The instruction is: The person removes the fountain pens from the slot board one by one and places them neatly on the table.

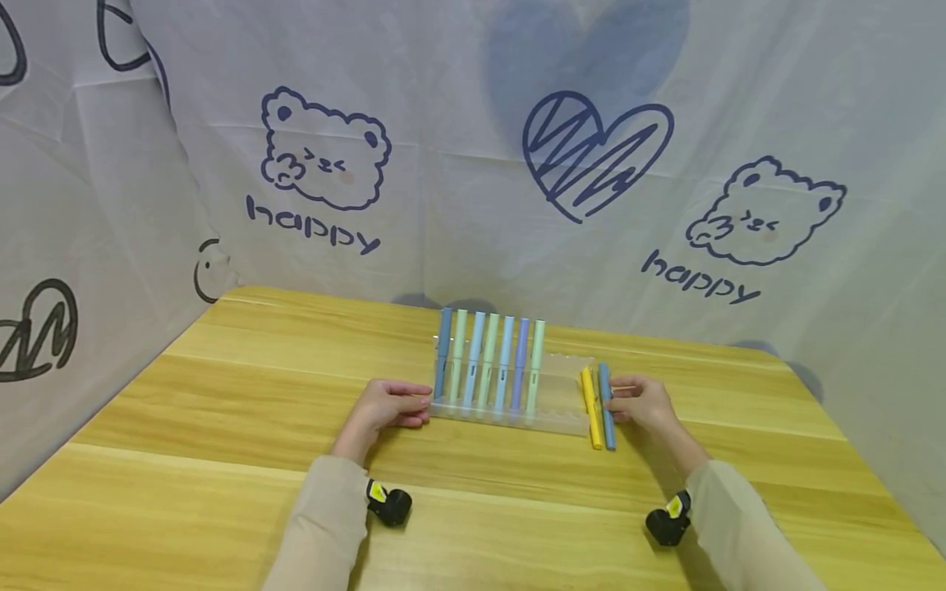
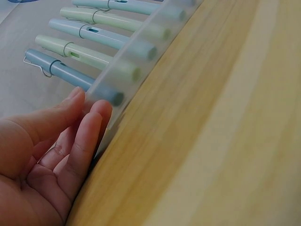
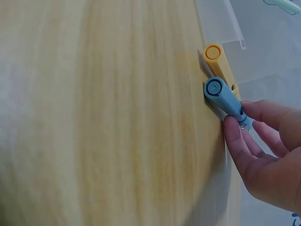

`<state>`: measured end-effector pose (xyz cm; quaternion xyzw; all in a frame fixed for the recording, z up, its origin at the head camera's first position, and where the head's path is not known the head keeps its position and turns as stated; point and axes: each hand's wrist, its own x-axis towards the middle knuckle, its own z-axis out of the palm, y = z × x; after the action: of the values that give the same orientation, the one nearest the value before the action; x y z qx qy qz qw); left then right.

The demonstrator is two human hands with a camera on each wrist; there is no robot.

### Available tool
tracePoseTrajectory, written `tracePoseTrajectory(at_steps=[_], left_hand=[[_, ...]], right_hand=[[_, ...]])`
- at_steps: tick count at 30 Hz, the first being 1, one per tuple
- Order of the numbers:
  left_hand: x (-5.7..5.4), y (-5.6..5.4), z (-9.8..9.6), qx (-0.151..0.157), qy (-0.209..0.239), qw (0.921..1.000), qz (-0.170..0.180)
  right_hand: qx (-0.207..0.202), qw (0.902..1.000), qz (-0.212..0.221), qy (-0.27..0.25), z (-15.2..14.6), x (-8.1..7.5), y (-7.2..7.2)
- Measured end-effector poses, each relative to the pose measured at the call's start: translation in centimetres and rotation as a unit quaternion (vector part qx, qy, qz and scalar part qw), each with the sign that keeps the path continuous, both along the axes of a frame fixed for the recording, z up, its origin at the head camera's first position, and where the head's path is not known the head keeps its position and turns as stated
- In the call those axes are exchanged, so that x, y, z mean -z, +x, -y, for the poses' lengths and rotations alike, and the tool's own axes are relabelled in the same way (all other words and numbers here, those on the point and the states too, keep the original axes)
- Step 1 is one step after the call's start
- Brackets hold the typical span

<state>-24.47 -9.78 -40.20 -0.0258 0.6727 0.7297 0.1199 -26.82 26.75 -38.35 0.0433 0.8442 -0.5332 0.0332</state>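
A clear plastic pen rack (image 1: 562,417) lies on the table, with several pens in dark blue, green, light blue and purple side by side in its left and middle part. My left hand (image 1: 395,402) pinches the rack's left end between thumb and fingers, close to the dark blue pen (image 2: 70,75). Off the rack's right end, a yellow pen (image 1: 592,406) and a blue pen (image 1: 607,406) lie alongside each other. My right hand (image 1: 643,402) holds the blue pen around its middle with thumb and fingertips, as the right wrist view (image 3: 268,141) shows.
The wooden table (image 1: 502,525) reaches out on all sides of the rack. Behind it hangs a pale cloth (image 1: 458,246) printed with bears and hearts. Each wrist carries a small black camera (image 1: 392,507).
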Motion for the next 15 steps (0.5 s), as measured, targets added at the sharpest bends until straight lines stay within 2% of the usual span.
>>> tracePoseTrajectory(at_steps=[7, 15], left_hand=[[0.02, -0.01, 0.01, -0.002, -0.001, 1.0, 0.002], [-0.02, 0.03, -0.07, -0.005, -0.003, 1.0, 0.007]], right_hand=[[-0.005, 1.0, 0.007, 0.0, 0.1, 0.03, 0.01], [0.001, 0.9996, 0.011, 0.027, 0.17, 0.26, -0.2]])
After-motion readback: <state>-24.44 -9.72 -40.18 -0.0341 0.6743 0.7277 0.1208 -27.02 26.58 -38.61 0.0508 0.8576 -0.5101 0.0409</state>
